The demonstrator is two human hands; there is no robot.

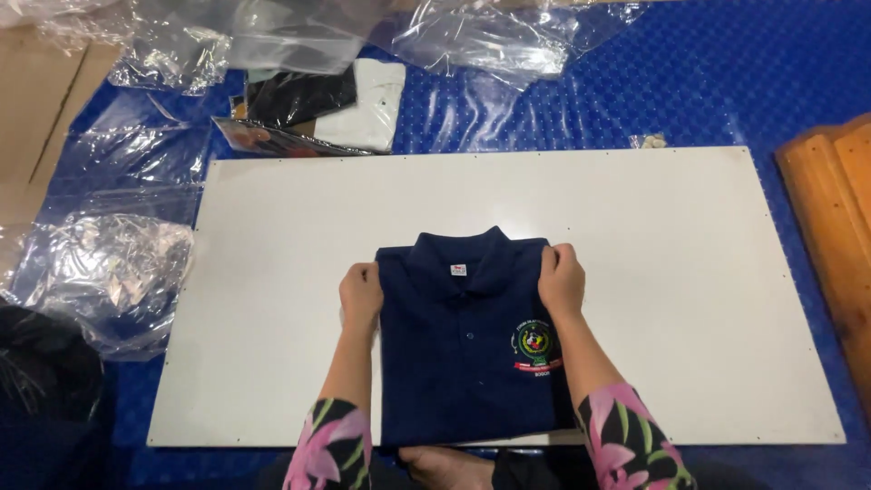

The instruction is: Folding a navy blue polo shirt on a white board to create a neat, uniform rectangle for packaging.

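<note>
A folded navy polo shirt (467, 349) with a collar, buttons and a round chest emblem lies face up on a white board (653, 272). My left hand (361, 292) pinches the shirt's upper left shoulder edge. At the upper right shoulder my right hand (562, 277) grips the fabric the same way. Both forearms wear floral pink and black sleeves.
The board rests on a blue textured mat (726, 82). Clear plastic bags (100, 263) are piled at the left and along the top. Folded black and white garments (336, 104) lie beyond the board. A wooden piece (839, 236) stands at the right edge.
</note>
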